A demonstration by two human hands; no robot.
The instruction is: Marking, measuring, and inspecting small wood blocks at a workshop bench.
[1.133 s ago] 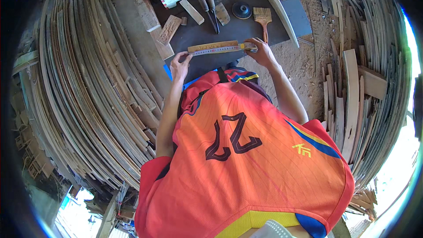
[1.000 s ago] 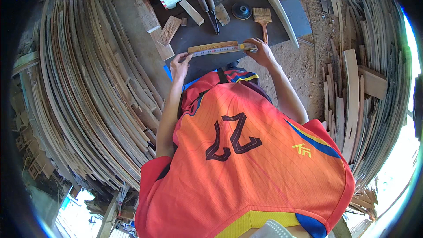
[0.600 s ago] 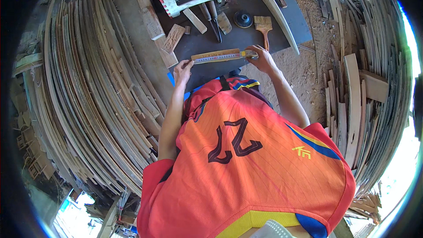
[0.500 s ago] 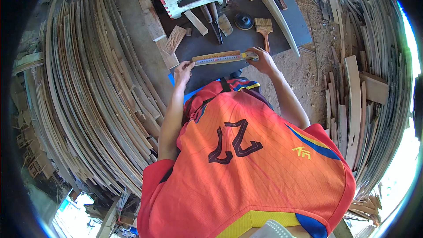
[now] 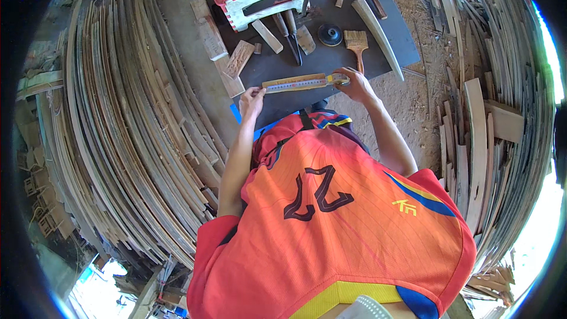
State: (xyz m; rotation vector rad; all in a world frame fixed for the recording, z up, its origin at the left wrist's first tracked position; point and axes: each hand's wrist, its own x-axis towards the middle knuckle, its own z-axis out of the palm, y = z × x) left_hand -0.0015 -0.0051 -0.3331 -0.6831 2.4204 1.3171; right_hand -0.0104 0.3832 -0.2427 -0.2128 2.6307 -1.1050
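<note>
A tape measure [image 5: 336, 79] is drawn out along a short strip of wood [image 5: 283, 79] near the table's front edge. My right hand [image 5: 358, 88] is closed around its case at the strip's right end. At the other end my left hand [image 5: 252, 101] pinches the tip of the blade, beside the wood's left end. The blade lies along the near side of the strip, its printed scale facing up. Just beyond my right hand lies a flat paintbrush [image 5: 356, 41] with a wooden handle.
On the dark table [image 5: 331, 62] are a black round disc [image 5: 330, 35], two chisel-like tools [image 5: 290, 34], a curved wooden piece [image 5: 378, 35] and several offcuts [image 5: 240, 59]. A red and white step stool [image 5: 264, 1] stands at the back. Stacked wooden strips [image 5: 130, 124] line both sides.
The table and its things sit slightly lower and further right in view, as do my hands. My grip on the tape measure and blade looks the same.
</note>
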